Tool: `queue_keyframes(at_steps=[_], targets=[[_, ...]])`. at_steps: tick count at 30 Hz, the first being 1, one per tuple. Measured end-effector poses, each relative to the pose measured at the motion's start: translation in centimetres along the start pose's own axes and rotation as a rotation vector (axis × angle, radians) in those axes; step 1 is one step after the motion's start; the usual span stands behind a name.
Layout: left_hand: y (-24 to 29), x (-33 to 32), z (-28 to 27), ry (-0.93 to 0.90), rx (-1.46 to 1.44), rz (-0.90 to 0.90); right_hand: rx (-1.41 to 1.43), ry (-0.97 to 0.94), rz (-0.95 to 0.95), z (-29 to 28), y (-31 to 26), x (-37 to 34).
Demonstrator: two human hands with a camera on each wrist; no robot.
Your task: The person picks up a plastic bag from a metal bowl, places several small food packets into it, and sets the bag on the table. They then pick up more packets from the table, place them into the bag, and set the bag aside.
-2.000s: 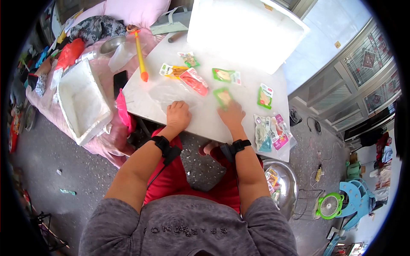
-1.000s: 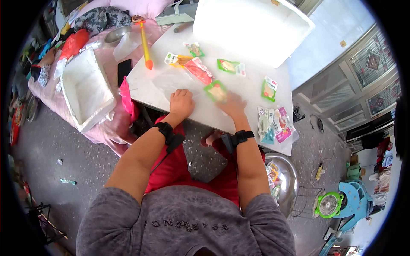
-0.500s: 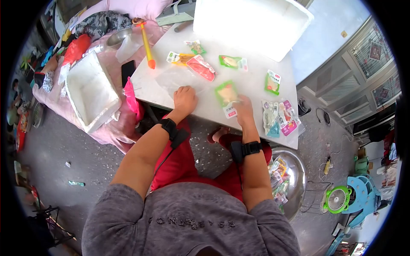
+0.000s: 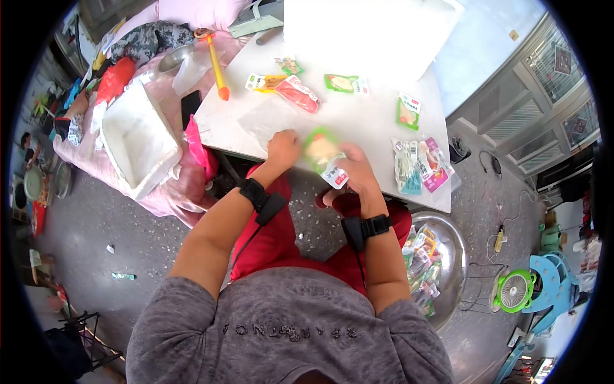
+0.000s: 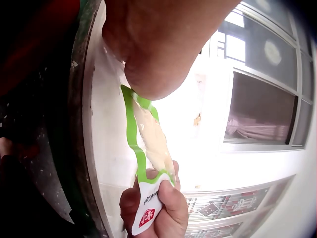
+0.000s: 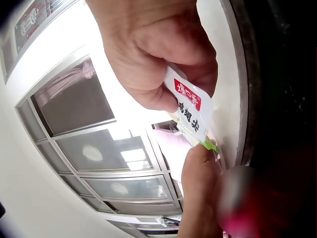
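My right hand (image 4: 358, 168) pinches the white end of a green-edged snack packet (image 4: 321, 150) with pale food in its window. In the left wrist view the thumb (image 5: 173, 198) lies over the packet's front. My left hand (image 4: 283, 150), fingers curled, is at the table's near edge beside the packet's other end. A green corner (image 6: 210, 145) of the packet meets the left thumb in the right wrist view; I cannot tell whether the left hand grips it. A clear plastic sheet (image 4: 259, 121) lies by the left hand.
On the white table (image 4: 364, 121) lie a red packet (image 4: 298, 96), a yellow packet (image 4: 265, 82), several green ones and a purple packet (image 4: 435, 165). A white foam box (image 4: 371, 38) stands behind. A metal basin (image 4: 453, 256) of packets sits below right.
The right hand has taken the green packet by its white end, lifted it from the table and brought it toward the left hand. The left hand's fingers have curled in.
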State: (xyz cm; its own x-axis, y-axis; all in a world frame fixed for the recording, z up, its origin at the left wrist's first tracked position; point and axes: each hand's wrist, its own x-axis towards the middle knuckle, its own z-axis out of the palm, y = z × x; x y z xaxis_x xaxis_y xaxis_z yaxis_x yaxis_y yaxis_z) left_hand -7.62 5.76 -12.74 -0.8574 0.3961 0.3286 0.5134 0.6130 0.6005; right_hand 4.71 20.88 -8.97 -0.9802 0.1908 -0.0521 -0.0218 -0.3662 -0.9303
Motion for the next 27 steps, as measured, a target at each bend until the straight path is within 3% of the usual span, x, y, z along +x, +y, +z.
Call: queue_keyframes(at_steps=[6, 9, 18, 21, 24, 27], targets=[[0.9, -1.0, -0.2, 0.026, -0.012, 0.095, -0.047, 0.018, 0.108, -0.8, 1.5, 1.3], [1.2, -0.9, -0.3, 0.036, 0.003, 0.115, -0.125, -0.077, 0.194, -1.4, 1.6, 1.8], [2.9, -2.2, -0.6, 0.063, -0.056, 0.213, 0.144, 0.24, 0.059, 2.3, 1.6, 1.6], [3.3, -2.3, -1.2, 0.061, -0.046, 0.211, 0.22, 0.299, 0.195, 2.7, 0.5, 0.5], [4.0, -2.7, -2.2, 0.044, -0.034, 0.218, -0.037, 0.199, 0.322, -0.3, 1.2, 0.1], [4.3, -3.0, -1.9, 0.04, -0.041, 0.225, -0.347, 0.099, 0.303, -1.6, 2.1, 0.2]])
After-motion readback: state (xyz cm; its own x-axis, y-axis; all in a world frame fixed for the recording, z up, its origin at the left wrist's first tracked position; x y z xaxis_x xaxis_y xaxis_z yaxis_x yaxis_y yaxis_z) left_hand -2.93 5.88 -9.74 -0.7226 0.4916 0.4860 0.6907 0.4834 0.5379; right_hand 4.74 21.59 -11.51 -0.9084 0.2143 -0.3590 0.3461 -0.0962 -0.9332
